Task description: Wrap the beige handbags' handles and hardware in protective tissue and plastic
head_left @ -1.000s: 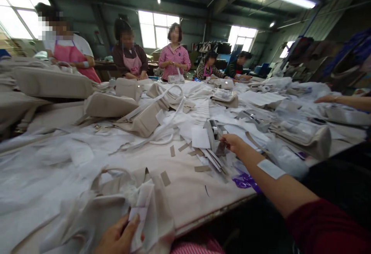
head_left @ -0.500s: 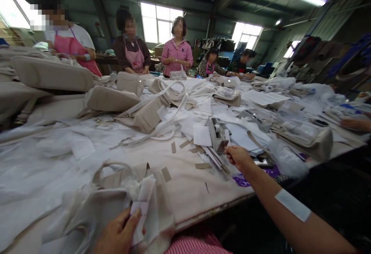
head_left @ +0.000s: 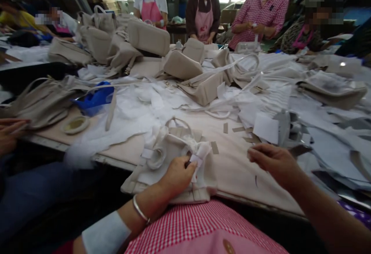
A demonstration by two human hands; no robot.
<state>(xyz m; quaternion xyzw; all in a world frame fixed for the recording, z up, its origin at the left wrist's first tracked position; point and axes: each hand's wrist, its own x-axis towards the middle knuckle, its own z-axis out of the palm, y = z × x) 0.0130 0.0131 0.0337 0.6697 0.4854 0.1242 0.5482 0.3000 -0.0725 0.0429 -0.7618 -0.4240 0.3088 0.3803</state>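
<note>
A beige handbag [head_left: 162, 151], partly wrapped in white paper, lies at the table's near edge in front of me. My left hand [head_left: 177, 174] is closed on a fold of white paper wrapping [head_left: 199, 153] at the bag's top right. A silver bangle and a white patch sit on that forearm. My right hand [head_left: 274, 162] hovers over the table to the right of the bag, fingers pinched together. What it pinches is too small to make out. A grey tape dispenser [head_left: 285, 127] and a white card [head_left: 265, 128] lie just beyond it.
Short tan strips [head_left: 239, 129] lie on the beige table cover [head_left: 232, 169]. A blue tray [head_left: 94, 99] and a round lid [head_left: 75, 124] sit at left, near another person's hand [head_left: 10, 132]. Several beige bags [head_left: 203, 87] and white sheets cover the table. People in aprons [head_left: 150, 4] work opposite.
My right hand has drawn back from the tape dispenser toward the bag. My left hand keeps its hold on the wrapping. The view has swung left and down.
</note>
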